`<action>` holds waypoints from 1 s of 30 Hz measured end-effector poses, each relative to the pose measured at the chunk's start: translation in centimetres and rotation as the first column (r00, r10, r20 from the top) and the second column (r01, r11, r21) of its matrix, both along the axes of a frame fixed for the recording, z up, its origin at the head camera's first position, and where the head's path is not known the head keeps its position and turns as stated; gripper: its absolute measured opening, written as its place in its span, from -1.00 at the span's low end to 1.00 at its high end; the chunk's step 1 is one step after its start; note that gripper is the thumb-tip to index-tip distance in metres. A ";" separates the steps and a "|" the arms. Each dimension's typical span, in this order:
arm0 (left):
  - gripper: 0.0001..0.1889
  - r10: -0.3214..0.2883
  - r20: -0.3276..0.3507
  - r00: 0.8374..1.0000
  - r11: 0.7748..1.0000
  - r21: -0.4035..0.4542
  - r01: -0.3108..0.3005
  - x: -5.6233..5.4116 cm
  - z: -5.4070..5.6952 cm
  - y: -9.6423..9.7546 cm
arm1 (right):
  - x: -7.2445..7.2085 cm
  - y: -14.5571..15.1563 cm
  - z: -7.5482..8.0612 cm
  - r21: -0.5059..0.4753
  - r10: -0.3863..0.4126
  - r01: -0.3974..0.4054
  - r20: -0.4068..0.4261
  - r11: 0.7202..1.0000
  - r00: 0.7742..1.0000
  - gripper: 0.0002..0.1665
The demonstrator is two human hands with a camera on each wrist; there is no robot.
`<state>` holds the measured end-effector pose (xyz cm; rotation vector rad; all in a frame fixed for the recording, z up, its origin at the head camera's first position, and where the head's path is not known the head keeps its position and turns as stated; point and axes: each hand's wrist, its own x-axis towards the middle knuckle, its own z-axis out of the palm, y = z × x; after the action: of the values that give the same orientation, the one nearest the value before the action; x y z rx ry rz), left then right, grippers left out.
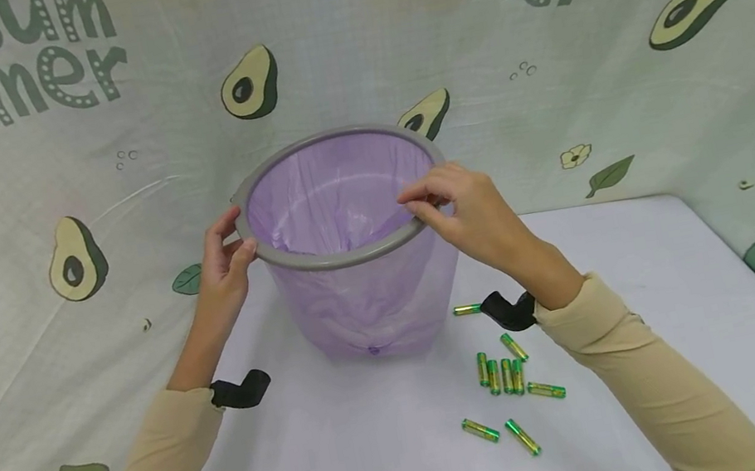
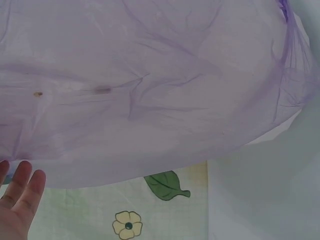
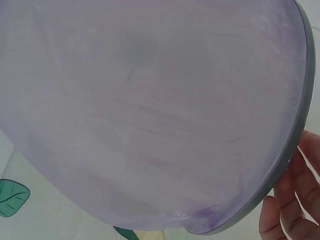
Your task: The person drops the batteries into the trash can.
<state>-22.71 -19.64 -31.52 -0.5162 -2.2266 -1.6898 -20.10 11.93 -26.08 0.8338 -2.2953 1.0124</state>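
Note:
A trash bin stands upright on the white table, lined with a thin, wrinkled purple plastic bag [image 1: 358, 298] and topped by a grey rim ring [image 1: 344, 258]. My left hand [image 1: 224, 271] grips the ring at its left side, thumb toward the front. In the left wrist view, fingers [image 2: 32, 187] show beside the purple film. On the opposite side my right hand [image 1: 467, 207] bends over the ring, thumb and forefinger pinching at its inner edge. Fingers [image 3: 287, 200] of that hand lie along the outside of the ring in the right wrist view.
Several green-and-gold batteries [image 1: 507, 375] lie loose on the table [image 1: 358, 466], right of and in front of the bin, some below my right forearm. A curtain [image 1: 327, 34] printed with avocados hangs close behind the bin. Black wrist mounts [image 1: 241, 391] stick out from both sleeves.

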 end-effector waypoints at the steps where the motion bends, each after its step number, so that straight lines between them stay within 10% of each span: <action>1: -0.48 -0.001 0.001 1.000 1.000 0.001 0.001 0.0 0.0 0.0 | 0.0 0.0 -0.1 -0.001 -0.006 0.006 -0.007 1.000 1.000 -0.86; 20: -0.47 -0.014 -0.013 1.000 1.000 0.011 0.015 -0.2 0.1 0.1 | 1.1 2.8 -0.8 -0.073 -0.064 0.062 -0.017 0.995 0.998 -0.85; 30: -0.47 -0.007 -0.010 1.000 1.000 0.007 0.007 -0.1 0.1 0.2 | 3.4 6.8 -3.9 -0.007 -0.163 0.165 0.107 0.986 0.981 -0.81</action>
<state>-22.78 -19.45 -31.44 -0.5298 -2.2135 -1.6944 -16.75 18.70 -29.97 0.5855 -2.3969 1.0214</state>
